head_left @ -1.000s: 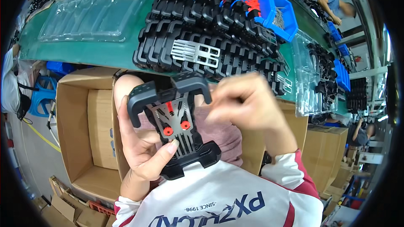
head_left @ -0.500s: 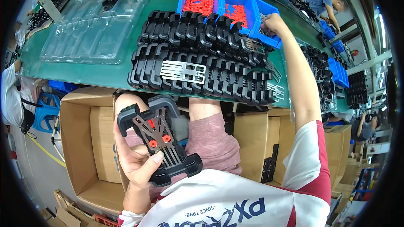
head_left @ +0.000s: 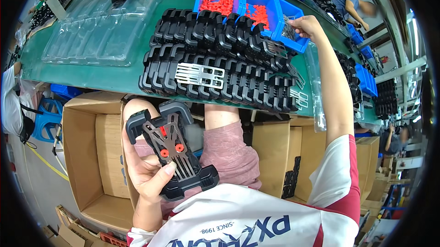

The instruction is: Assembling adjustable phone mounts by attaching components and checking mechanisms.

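My left hand [head_left: 149,173] grips a black phone holder [head_left: 198,183] above my lap, thumb pressed on its front. Clamp arms stick out at its upper end. On its face lie a slotted metal plate [head_left: 170,136], two small red gears [head_left: 179,147] and a red piece [head_left: 162,130]. Over the right-hand blue bin [head_left: 295,45], my right hand [head_left: 309,27] has its fingers pinched together at the bin's edge. Thin silvery metal parts [head_left: 288,30] lie in that bin; what the fingertips hold is too small to make out.
Rows of black holder bodies [head_left: 247,84] line the green bench, a slotted metal plate [head_left: 199,75] on top. Two blue bins hold red parts [head_left: 217,3]. Clear plastic trays [head_left: 87,41] lie left. Cardboard boxes [head_left: 85,155] flank my legs. Another person [head_left: 346,4] works across the bench.
My right hand has risen slightly and drawn back to the right from inside the bin, uncovering more metal parts. My left hand and the phone holder have shifted only slightly.
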A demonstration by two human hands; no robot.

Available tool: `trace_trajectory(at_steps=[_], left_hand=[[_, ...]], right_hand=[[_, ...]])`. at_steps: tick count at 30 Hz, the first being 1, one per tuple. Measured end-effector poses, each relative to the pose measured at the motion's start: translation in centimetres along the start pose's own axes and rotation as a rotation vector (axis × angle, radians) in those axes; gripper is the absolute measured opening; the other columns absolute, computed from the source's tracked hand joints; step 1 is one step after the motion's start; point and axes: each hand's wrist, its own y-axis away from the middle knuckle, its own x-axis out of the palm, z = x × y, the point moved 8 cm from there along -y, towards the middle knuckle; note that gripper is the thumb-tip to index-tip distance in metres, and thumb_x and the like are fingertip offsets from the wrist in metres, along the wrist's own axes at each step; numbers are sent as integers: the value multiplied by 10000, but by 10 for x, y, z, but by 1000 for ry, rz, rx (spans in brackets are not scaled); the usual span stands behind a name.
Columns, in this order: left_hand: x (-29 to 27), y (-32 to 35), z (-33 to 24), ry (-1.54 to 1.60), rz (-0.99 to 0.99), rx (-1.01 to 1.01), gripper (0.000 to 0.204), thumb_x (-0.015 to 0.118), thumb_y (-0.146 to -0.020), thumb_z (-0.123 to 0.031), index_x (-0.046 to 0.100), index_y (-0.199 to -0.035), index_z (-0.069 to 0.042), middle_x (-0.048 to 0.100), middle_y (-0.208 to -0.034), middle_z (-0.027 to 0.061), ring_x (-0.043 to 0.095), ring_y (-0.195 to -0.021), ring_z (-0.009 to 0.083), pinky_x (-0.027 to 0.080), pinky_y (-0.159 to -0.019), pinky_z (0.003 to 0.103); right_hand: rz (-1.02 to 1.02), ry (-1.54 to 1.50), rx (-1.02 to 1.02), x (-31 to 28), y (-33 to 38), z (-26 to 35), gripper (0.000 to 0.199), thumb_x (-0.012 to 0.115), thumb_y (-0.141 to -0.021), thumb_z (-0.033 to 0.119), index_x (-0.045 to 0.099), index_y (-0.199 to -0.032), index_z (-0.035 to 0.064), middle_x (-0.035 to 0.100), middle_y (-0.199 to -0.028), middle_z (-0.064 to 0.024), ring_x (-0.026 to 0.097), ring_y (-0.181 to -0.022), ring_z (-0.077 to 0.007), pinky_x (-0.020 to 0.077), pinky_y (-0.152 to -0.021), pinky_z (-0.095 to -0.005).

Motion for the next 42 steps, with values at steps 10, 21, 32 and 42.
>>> trace_trajectory(at_steps=[10,21,32,42], left_hand=[[-1,0,-2,15,-50,-17,984,498,-729,160,-71,-1482,-118,608,-1081,293,650,-688,221,485,-602,217],[-15,-16,-1,16,-92,8,921,490,-779,123,-74,-1477,-82,626,-1004,226,608,-639,175,447,-563,178],[-15,-19,1,-78,-72,48,927,490,-765,140,-72,-1474,-61,612,-1034,233,524,-532,103,393,-487,162],[-14,-15,-4,-307,-61,140,901,479,-734,160,-22,-1465,-5,264,-1457,253,604,-634,157,456,-523,179]], right_hand=[[-25,-270,-133,-8,11,11,177,688,-832,152,660,-851,-21,610,-700,-60,540,-565,-97,439,-501,-185],[607,-1088,-469,124,237,80,226,558,-887,50,561,-1089,-52,607,-899,-154,565,-732,-138,464,-615,-204],[427,-685,-669,218,356,95,361,654,-671,-138,569,-1009,-45,635,-779,-99,565,-653,-131,462,-611,-209],[445,-409,-914,224,365,104,198,666,-657,-109,648,-842,-40,633,-768,-74,502,-622,-140,412,-580,-219]])
